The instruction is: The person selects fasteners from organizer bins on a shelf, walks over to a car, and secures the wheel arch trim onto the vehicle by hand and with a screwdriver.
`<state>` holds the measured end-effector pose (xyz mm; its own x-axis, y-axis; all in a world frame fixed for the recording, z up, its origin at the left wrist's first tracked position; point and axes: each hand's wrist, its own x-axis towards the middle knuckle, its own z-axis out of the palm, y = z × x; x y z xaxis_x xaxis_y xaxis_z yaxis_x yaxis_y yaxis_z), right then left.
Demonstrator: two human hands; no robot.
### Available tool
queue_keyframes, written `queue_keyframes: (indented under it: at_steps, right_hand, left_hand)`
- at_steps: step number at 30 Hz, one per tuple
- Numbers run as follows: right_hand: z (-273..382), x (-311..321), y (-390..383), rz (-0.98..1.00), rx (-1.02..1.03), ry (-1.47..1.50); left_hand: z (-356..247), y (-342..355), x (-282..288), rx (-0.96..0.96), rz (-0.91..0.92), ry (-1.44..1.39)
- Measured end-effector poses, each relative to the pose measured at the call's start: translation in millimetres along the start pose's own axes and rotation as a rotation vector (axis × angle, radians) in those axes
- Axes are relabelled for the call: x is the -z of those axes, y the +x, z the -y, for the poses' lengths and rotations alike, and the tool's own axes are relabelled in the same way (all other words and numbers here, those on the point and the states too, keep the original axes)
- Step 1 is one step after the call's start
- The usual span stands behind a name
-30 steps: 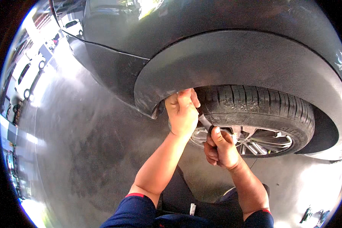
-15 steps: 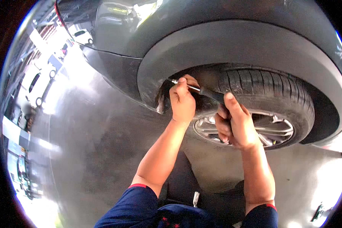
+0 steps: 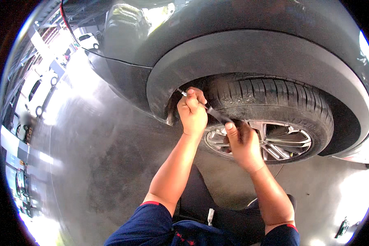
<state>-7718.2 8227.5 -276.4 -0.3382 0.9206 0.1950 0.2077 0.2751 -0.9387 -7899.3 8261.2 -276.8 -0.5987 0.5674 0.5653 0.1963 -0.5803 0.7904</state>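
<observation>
Metal shaft, dark handle: we are judging screwdriver (image 3: 211,110) stiff, light, slim. Right hand (image 3: 244,145) is wrapping handle closed; left hand (image 3: 192,110) is pinching shaft ahead of it, tip entering wheel arch (image 3: 250,53) above tyre (image 3: 274,98).

A black tyre (image 3: 274,98) with grooved tread is seen on a silver spoked wheel (image 3: 274,141). The car body (image 3: 123,78) is dark grey; the sleeves (image 3: 147,221) are navy, edged red.
</observation>
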Motion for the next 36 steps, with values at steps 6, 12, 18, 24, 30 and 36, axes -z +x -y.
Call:
queue_keyframes:
  at_steps: [6,12,18,24,30,36]
  right_hand:
    - [-16,-24,0,-0.116,0.263,-0.288]
    - [-12,-31,3,-0.133,0.203,-0.072]
    - [-16,-32,4,0.071,-0.121,0.203]
    - [3,-10,13,0.327,-0.344,0.431]
    - [8,9,27,0.509,-0.622,0.654]
    - [0,1,25,0.555,-0.633,0.715]
  left_hand:
    - [3,0,0,0.011,-0.022,-0.038]
    - [-4,1,-5,0.031,-0.067,-0.111]
    - [-3,3,-4,0.152,-0.107,-0.178]
    - [-9,4,-7,0.205,-0.138,-0.257]
    - [-12,3,-10,0.245,-0.149,-0.256]
    - [-11,9,-9,0.254,-0.198,-0.200]
